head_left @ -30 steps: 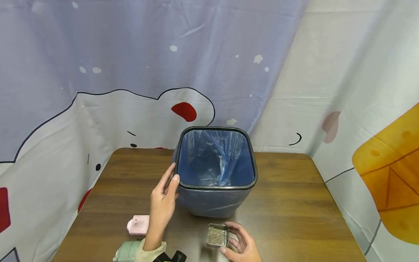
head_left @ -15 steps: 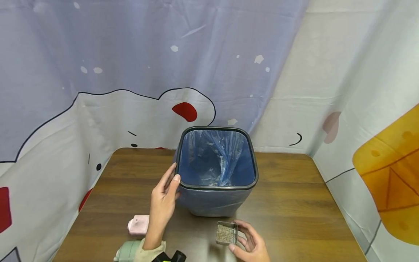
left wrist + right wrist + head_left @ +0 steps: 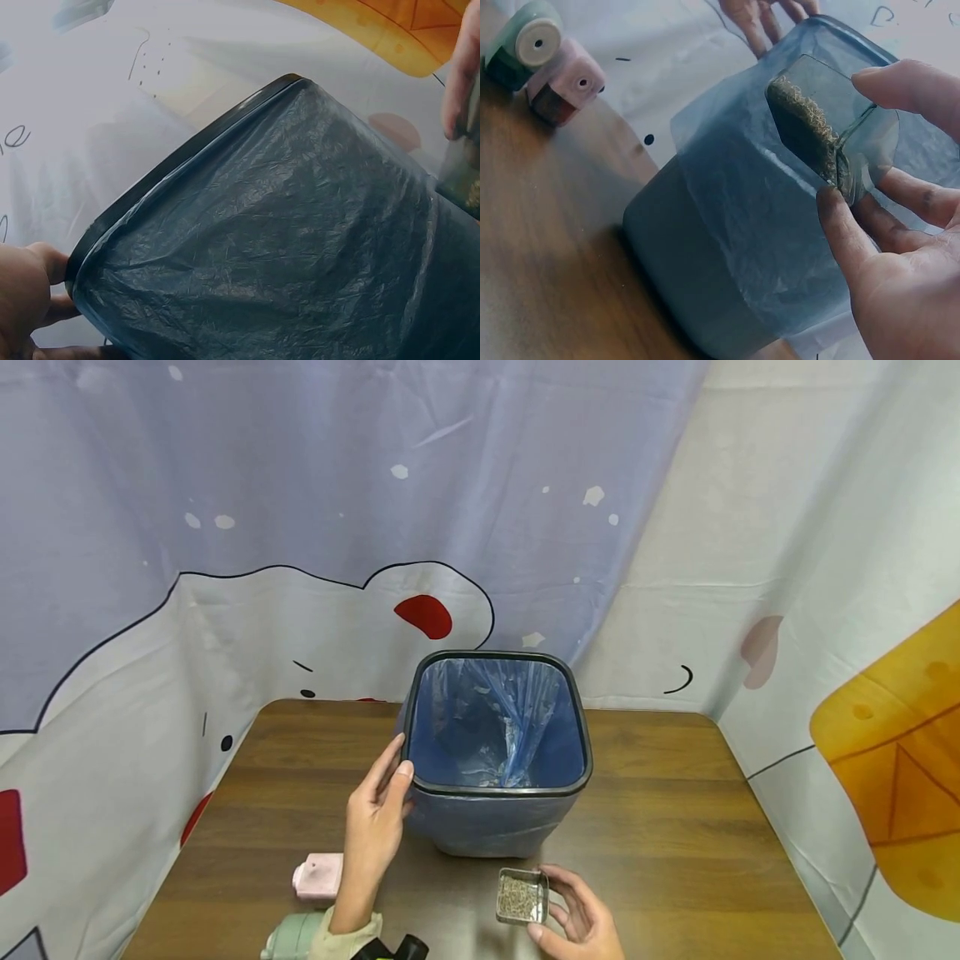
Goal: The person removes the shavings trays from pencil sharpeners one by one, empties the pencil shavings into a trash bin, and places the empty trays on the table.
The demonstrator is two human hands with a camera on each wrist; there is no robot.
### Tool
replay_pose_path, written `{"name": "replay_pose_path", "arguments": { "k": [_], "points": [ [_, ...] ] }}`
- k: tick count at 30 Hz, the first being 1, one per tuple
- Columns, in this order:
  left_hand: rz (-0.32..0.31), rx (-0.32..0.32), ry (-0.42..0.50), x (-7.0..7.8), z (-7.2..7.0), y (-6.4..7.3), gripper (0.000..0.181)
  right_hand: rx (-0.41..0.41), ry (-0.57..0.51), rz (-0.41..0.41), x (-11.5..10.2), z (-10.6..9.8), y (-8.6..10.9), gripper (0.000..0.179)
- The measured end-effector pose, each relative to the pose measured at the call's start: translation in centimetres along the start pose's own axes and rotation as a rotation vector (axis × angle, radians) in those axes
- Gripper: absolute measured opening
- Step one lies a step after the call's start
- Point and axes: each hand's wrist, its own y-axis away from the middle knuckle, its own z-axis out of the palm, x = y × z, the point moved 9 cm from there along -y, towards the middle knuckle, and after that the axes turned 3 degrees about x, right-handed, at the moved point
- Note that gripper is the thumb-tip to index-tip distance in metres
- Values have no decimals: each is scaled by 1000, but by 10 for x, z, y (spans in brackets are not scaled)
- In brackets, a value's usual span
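My right hand (image 3: 576,920) pinches a small clear shavings drawer (image 3: 543,900) from a pencil sharpener, thumb and fingers on its sides. Pencil shavings (image 3: 517,897) lie in the drawer; in the right wrist view they bank towards one side. It is held in front of the bin, below rim height in the head view. A square bin (image 3: 487,827) with a dark rim stands on the table, lined with a translucent blue bag (image 3: 517,727). My left hand (image 3: 373,827) touches the rim's left front corner with fairly straight fingers.
A pink pencil sharpener (image 3: 318,875) and a green one (image 3: 291,937) stand beside my left forearm at the table's front left. The wooden table (image 3: 660,827) ends at a printed curtain (image 3: 300,635) behind the bin.
My right hand has moved to the right with the drawer, mostly in the first half second. The left hand and the bin have stayed in place.
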Motion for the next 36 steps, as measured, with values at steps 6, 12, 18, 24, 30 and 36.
{"name": "replay_pose_path", "arguments": {
  "k": [6,12,18,24,30,36],
  "points": [
    [2,7,-3,0,0,0,38,-4,11,-42,-9,1,-3,60],
    [-2,8,-3,0,1,0,38,-4,32,-69,-19,2,-8,61],
    [1,9,-5,-2,0,-1,38,-21,39,-99,-31,7,-13,63],
    [7,9,-7,-1,1,-1,37,-28,31,-144,-43,11,-19,63],
    [3,0,-1,-2,0,-2,38,-38,10,-195,-52,12,-22,66],
    [-8,-4,5,-2,0,-1,39,-35,8,-209,-61,14,-25,65]
  ]
}}
